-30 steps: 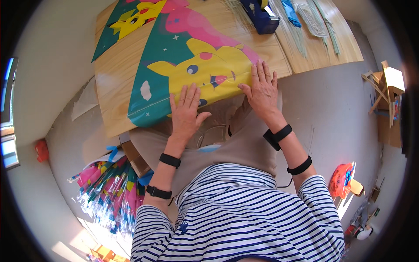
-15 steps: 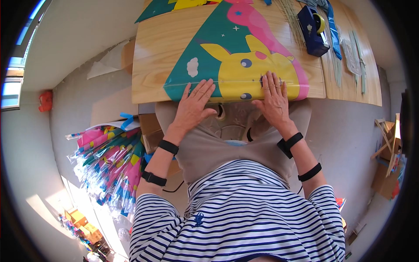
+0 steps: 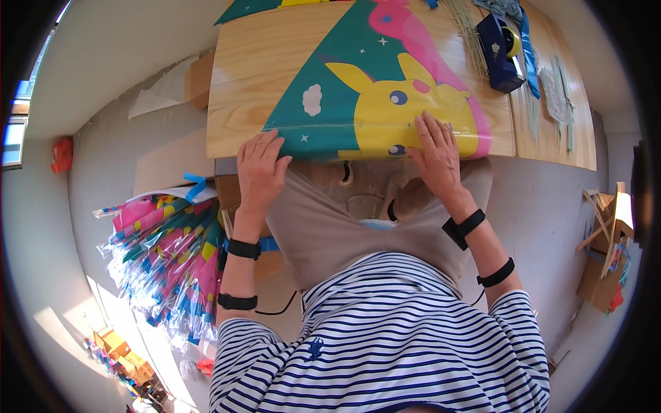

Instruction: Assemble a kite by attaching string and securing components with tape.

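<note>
A triangular kite sheet (image 3: 313, 131), green with a yellow cartoon animal and a pink border, lies on the wooden table (image 3: 265, 62), its long edge along the front. At its left corner is my left hand (image 3: 260, 164), fingers slightly bent over the corner and thumb apart. My right hand (image 3: 438, 155) lies on the yellow part near the front edge, fingers stretched out and thumb spread. A crease or seam runs across the sheet just behind that edge. What lies under my fingers is hidden.
A dark blue tape dispenser (image 3: 501, 58) stands at the table's right, beside thin rods (image 3: 468, 34) and a clear plastic packet (image 3: 553, 96). Another printed sheet (image 3: 251, 8) lies at the far left. Below left is a pile of plastic-wrapped colourful sheets (image 3: 169, 255).
My left hand has slid left from the green area to the sheet's left corner. My right hand stays near the same spot on the yellow part.
</note>
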`<state>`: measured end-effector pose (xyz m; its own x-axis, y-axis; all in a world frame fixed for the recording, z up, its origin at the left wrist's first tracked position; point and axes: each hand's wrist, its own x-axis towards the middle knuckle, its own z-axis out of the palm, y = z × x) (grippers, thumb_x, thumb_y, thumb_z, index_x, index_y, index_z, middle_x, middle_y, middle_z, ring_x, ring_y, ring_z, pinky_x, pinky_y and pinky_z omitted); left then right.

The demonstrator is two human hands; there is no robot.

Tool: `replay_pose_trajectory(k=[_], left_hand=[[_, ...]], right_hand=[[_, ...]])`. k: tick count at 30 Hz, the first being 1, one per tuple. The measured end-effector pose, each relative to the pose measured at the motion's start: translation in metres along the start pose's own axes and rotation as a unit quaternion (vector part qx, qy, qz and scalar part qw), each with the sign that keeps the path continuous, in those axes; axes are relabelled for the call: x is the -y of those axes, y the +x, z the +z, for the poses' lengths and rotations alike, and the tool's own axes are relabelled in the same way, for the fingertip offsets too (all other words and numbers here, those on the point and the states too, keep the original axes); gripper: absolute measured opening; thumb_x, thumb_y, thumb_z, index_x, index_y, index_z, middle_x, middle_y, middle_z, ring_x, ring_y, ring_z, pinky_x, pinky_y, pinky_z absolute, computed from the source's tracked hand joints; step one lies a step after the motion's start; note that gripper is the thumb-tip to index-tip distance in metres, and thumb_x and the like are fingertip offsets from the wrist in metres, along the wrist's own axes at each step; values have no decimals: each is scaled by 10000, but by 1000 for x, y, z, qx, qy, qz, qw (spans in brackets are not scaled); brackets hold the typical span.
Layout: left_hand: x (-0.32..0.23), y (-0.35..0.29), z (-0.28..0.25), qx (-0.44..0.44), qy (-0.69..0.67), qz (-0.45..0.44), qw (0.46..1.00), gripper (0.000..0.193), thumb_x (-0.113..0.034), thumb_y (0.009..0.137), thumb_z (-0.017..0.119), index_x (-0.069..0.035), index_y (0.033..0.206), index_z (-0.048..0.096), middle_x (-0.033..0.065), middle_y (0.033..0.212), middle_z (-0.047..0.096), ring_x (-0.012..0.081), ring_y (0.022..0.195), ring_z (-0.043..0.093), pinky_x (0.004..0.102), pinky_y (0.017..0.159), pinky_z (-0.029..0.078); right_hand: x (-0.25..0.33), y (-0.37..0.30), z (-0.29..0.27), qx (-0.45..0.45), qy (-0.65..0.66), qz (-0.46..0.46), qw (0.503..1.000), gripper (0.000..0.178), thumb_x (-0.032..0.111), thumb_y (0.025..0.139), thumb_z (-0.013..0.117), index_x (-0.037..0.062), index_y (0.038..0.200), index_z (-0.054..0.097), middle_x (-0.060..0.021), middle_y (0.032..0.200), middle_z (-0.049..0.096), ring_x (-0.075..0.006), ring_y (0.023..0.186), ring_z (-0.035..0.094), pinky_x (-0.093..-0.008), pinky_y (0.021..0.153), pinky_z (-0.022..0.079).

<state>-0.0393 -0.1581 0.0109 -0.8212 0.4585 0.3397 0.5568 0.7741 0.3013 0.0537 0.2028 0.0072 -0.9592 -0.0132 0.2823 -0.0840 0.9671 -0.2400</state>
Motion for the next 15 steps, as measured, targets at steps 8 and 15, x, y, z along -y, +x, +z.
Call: replay_pose_trajectory(k=[8, 15], left_hand=[[-30, 42, 25, -19, -152, 17, 988, 147, 12, 786, 720, -37, 914, 666, 96, 914, 616, 309, 914, 590, 422, 786, 475], [-23, 55, 42, -26, -145, -21, 989, 97, 38, 799, 700, -15, 871, 662, 106, 861, 612, 310, 863, 597, 408, 755, 478]], right_hand=[[65, 70, 31, -2, 199, -45, 979, 151, 39, 772, 709, 53, 916, 665, -121, 901, 597, -325, 862, 632, -431, 712, 521], [107, 102, 74, -8, 160, -94, 983, 134, -8, 717, 673, 68, 816, 625, -114, 891, 578, -313, 871, 648, -421, 662, 538]])
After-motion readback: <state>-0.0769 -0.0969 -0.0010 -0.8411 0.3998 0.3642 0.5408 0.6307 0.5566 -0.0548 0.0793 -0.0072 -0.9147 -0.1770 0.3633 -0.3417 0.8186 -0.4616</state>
